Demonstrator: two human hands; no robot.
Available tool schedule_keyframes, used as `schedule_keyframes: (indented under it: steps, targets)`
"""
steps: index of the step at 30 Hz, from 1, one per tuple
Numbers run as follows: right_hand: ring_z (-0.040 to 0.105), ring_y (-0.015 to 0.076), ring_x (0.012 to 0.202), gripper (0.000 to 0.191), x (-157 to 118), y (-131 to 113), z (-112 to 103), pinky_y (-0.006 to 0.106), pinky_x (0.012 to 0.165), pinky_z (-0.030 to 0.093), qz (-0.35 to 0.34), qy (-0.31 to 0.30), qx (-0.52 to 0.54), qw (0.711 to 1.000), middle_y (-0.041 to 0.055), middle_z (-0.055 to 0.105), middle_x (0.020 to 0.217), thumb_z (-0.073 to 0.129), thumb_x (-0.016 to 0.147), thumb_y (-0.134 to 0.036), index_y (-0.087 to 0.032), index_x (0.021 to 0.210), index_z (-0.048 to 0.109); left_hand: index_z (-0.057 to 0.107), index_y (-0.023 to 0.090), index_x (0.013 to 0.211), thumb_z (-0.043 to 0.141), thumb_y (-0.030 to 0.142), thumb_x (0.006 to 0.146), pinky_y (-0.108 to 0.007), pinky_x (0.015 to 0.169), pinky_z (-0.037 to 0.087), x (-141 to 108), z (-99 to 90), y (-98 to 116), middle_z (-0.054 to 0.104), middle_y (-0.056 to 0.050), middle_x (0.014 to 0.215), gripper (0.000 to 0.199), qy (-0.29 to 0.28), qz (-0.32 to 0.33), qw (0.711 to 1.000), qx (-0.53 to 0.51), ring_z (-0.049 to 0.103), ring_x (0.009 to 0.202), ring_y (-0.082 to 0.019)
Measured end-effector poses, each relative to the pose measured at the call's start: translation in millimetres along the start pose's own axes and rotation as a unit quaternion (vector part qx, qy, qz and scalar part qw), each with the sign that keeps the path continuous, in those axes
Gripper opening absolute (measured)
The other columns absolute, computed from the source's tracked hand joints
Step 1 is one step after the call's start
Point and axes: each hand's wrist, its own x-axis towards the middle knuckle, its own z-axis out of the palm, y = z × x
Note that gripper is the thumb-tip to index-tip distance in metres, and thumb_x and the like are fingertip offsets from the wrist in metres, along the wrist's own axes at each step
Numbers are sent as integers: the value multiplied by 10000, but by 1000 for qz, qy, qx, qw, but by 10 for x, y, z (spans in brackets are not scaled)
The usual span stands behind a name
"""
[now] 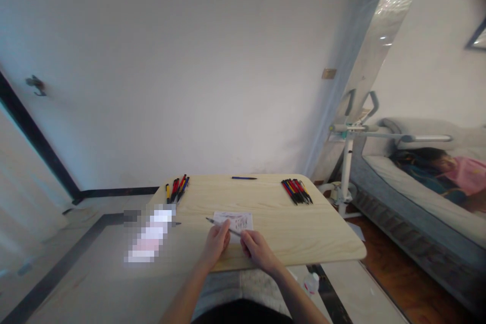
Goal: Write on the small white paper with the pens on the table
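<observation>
A slim pen (235, 233) slants across the front middle of the table, its tip pointing to the upper left. My left hand (217, 241) is closed around its middle. At the pen's other end, the fingers of my right hand (258, 249) are pinched on it. Beneath the pen lies a small white sheet of paper (243, 218) with dark marks, partly covered by my hands. Farther back, a single blue pen (244, 178) lies flat near the table's far edge.
Pale wooden table (266, 212). Several colored pens (177, 190) lie at its back left, with a row of pens (296, 191) at the back right. A pixelated patch hides part of the left side. A plastic bottle (311, 283) is below; someone lies on the bed (417, 202).
</observation>
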Motion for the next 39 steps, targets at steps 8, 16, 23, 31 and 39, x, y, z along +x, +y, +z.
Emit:
schedule_keyframes:
  steps: [8,16,23,31,39]
  targets:
    - [384,93,473,488,-5,78,28,203,467,285,-21,34,-41,998,-27,413,487,279,856,-514,-161,556,436,281,187,406,439,606,699,-230,373,109,18,4,-41,224,62,334,535,-14,-11,999,-40,216,315,-51]
    - [414,107,526,433,-7,50,49,214,511,280,-58,67,-130,987,-14,462,530,287,879,-417,-164,578,468,260,190,409,438,596,712,-219,351,107,28,2,-100,215,64,330,537,-20,-2,998,-66,205,299,-45]
    - [427,114,531,409,-23,91,100,224,509,253,-86,101,-194,972,7,506,556,305,884,-389,-165,599,495,271,188,415,444,600,704,-212,343,123,37,1,-148,229,63,321,532,-15,10,996,-88,214,294,-43]
    - [450,124,567,326,-19,51,120,216,543,275,-129,111,-215,962,20,535,610,368,872,-355,-178,633,504,267,191,420,460,611,682,-205,333,139,44,-3,-118,242,63,313,532,15,0,994,-104,239,284,-49]
    - [470,122,572,328,-40,-26,106,209,534,319,-100,85,-149,980,-1,517,591,354,874,-359,-167,684,540,291,188,406,420,620,699,-205,332,158,7,-2,-72,261,55,299,538,24,13,996,-84,247,271,-53]
